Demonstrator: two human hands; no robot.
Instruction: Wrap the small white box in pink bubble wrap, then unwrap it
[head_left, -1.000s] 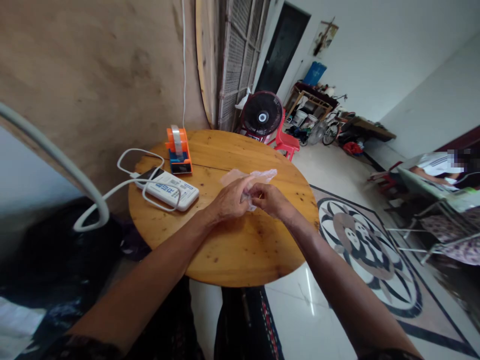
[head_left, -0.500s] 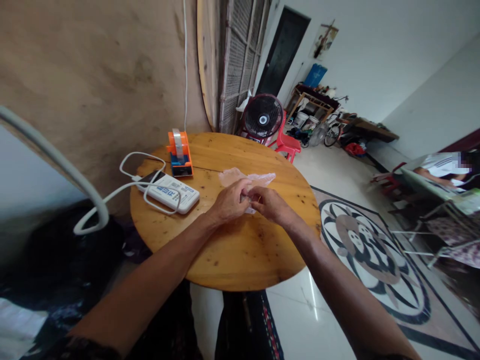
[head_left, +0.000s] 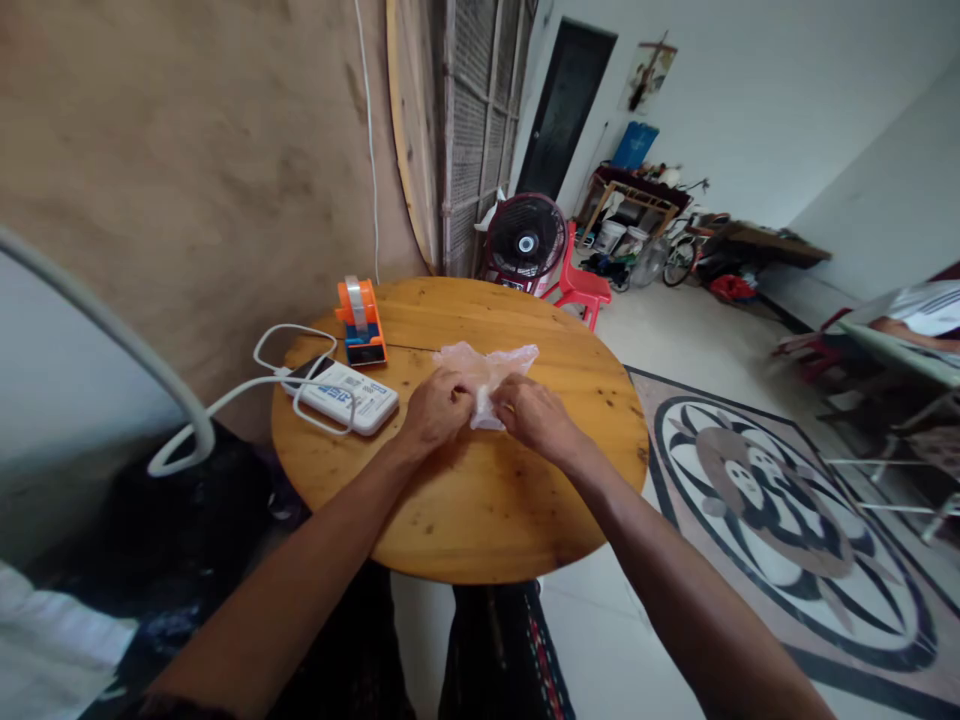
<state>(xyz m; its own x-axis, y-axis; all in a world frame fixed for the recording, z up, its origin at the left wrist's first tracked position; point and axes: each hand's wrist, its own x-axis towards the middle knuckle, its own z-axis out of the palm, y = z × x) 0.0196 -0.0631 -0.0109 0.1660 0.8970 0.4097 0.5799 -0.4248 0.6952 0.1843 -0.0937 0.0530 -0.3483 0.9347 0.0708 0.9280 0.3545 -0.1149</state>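
A crumpled sheet of translucent, pinkish-white plastic wrap (head_left: 487, 366) lies on the round wooden table (head_left: 465, 520). My left hand (head_left: 442, 408) pinches its left side, fingers curled in. On the other side, my right hand (head_left: 527, 408) grips the right part with fingertips pressed together. Between the two hands the plastic is bunched and whitish, and its lower end hangs toward me. Whether anything is wrapped inside I cannot tell. Its far edge spreads out beyond my fingers.
At the table's left sit a white power bank (head_left: 352, 395) with a looped white cable (head_left: 259, 350) and an orange tape dispenser (head_left: 361, 322). Behind the table stand a fan (head_left: 526, 240) and a red chair (head_left: 581, 285). A person's arm (head_left: 900, 330) rests on another table at far right.
My hands have moved apart from where they met, and more of the plastic shows between them. The view has shifted slightly, with less of the other person visible.
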